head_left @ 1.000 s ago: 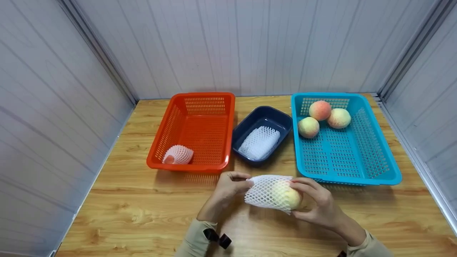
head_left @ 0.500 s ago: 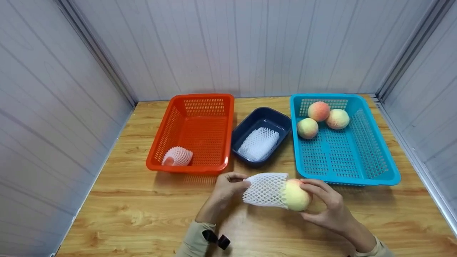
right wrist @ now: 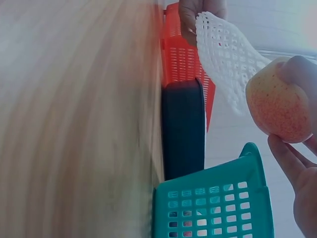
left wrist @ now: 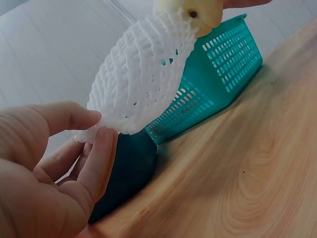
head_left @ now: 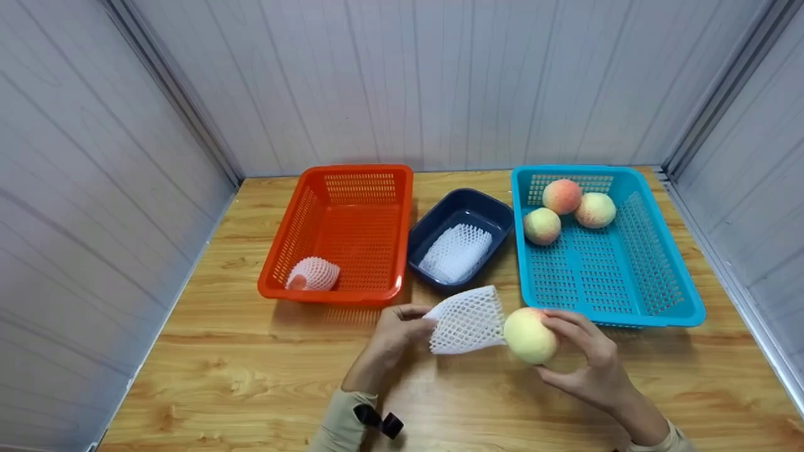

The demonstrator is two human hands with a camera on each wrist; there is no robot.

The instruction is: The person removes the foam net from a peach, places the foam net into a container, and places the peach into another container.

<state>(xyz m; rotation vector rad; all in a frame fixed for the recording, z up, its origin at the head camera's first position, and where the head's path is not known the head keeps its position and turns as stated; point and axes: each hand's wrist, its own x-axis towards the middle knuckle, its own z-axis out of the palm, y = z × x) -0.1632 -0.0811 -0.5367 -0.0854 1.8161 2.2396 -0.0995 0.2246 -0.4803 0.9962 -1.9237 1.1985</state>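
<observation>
My left hand (head_left: 392,339) pinches one end of a white foam net sleeve (head_left: 468,321) between thumb and fingers. In the left wrist view the sleeve (left wrist: 138,74) bulges out from the pinched end, and its far end overlaps the peach (left wrist: 200,14). My right hand (head_left: 593,361) holds that yellow and pink peach (head_left: 531,336) by its right side, thumb below and fingers above. Seen from the right wrist, the peach (right wrist: 280,101) is outside the sleeve (right wrist: 230,54), close by its open end. Both are held above the wooden table.
A red basket (head_left: 267,276) at left holds a peach in a pink net (head_left: 314,274). Several flat white net sleeves (head_left: 456,253) lie in the navy tray (head_left: 418,235) at centre. At right, a blue basket (head_left: 603,295) holds three peaches (head_left: 562,196). Panel walls surround the table.
The peach was partly inside the net sleeve. My right hand has drawn it out to the right, and the sleeve's free end has lifted and narrowed. The left hand keeps its pinch.
</observation>
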